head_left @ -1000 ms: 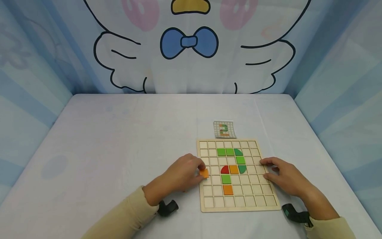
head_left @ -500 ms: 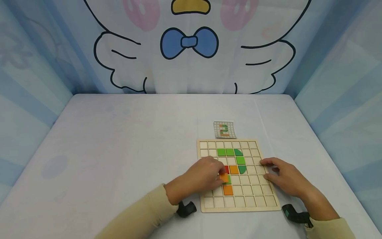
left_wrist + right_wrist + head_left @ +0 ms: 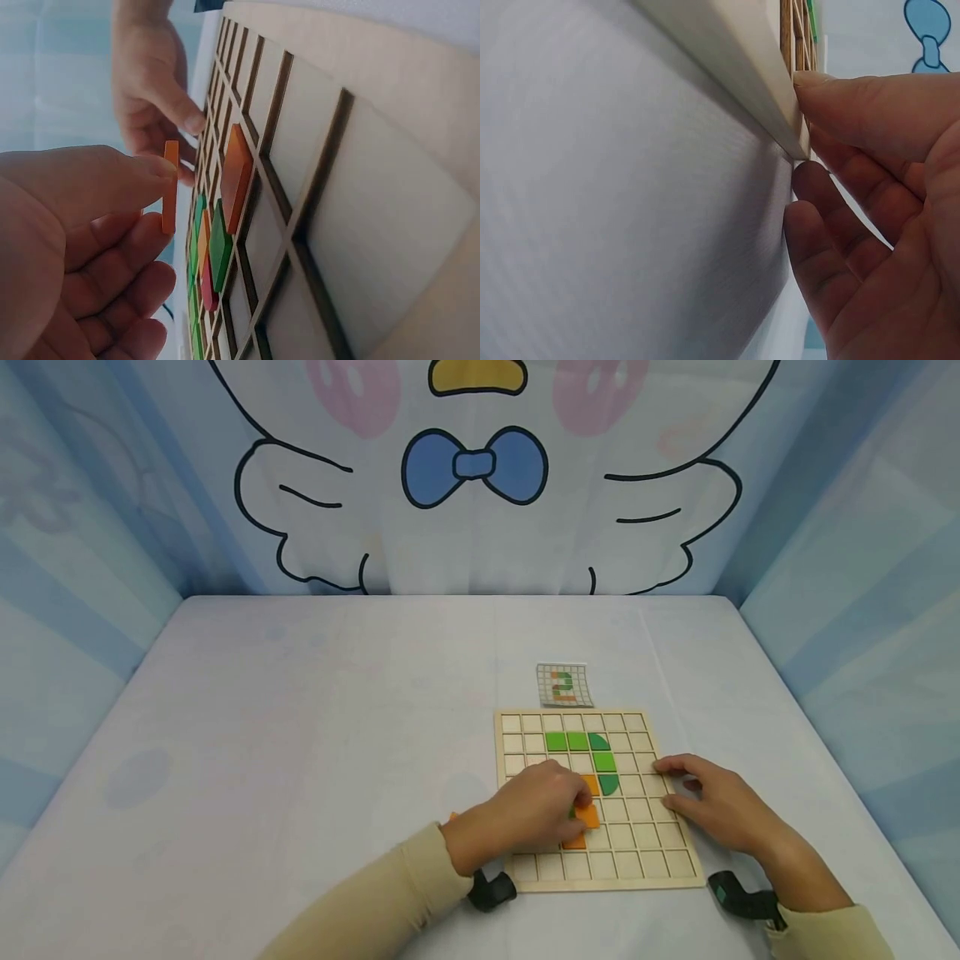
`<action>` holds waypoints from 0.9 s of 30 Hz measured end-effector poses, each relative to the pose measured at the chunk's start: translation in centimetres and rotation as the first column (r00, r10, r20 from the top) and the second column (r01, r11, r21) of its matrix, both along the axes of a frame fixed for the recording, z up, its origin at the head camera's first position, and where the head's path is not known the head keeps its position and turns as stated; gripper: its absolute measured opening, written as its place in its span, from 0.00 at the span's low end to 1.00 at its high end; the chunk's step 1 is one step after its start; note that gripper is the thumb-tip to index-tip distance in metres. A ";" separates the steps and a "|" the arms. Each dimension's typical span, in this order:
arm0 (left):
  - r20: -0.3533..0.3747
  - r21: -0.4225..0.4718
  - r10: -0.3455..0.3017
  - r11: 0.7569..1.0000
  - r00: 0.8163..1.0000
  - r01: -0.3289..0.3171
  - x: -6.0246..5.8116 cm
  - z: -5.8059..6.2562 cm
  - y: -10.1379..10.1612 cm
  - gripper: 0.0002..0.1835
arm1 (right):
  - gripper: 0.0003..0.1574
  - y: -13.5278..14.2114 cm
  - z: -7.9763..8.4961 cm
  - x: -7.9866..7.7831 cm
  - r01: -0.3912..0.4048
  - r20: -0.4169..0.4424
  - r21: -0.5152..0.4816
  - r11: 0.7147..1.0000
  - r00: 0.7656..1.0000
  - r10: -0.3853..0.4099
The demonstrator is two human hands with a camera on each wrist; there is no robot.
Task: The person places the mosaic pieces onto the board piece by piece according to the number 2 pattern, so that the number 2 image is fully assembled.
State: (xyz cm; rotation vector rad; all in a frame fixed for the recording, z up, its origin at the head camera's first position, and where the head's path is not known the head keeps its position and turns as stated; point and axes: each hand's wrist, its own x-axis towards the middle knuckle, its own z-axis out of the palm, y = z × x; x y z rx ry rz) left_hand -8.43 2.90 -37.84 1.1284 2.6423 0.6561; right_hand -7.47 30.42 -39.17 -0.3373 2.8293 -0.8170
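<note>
My left hand (image 3: pixel 525 810) pinches an orange square tile (image 3: pixel 588 817) between thumb and index finger. In the left wrist view that orange tile (image 3: pixel 171 187) stands edge-on, above the wooden grid board (image 3: pixel 637 839). Placed tiles on the board include several green squares (image 3: pixel 577 742), dark green quarter-rounds (image 3: pixel 609 785) and two orange squares (image 3: pixel 574 842). A red quarter-round (image 3: pixel 208 292), hidden behind the hand in the head view, shows in the left wrist view. My right hand (image 3: pixel 723 810) holds the board's right edge, its thumb (image 3: pixel 855 101) on top and fingertips at the side.
Just beyond the board lies a small pattern card (image 3: pixel 564 685) printed with a coloured figure on a grid. A bit of orange (image 3: pixel 453 816) peeks out behind the left wrist, left of the board. White cloth covers the table (image 3: pixel 300 710).
The left hand has carried the orange tile rightward, from the board's left edge to over its coloured tiles. My right hand stays put at the right edge.
</note>
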 end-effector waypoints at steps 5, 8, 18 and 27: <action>-0.018 -0.012 -0.032 0.999 0.999 0.032 0.1 -0.2 0.5 0.07 | 0.24 0.0 0.0 0.0 0.004 0.004 0.001 1.000 1.000 -0.004; -0.027 -0.015 -0.056 0.998 0.998 0.056 0.2 -0.2 0.8 0.07 | 0.24 0.0 0.0 0.0 0.004 0.005 0.001 1.000 1.000 -0.004; -0.024 -0.033 -0.048 0.998 0.999 0.047 0.3 -0.8 1.5 0.07 | 0.24 0.0 0.0 -0.1 0.013 0.016 0.001 1.000 1.000 -0.013; -0.050 -0.046 -0.062 0.997 0.997 0.060 0.4 -1.2 1.7 0.08 | 0.24 0.1 -0.1 0.0 0.007 0.013 -0.007 1.000 1.000 -0.006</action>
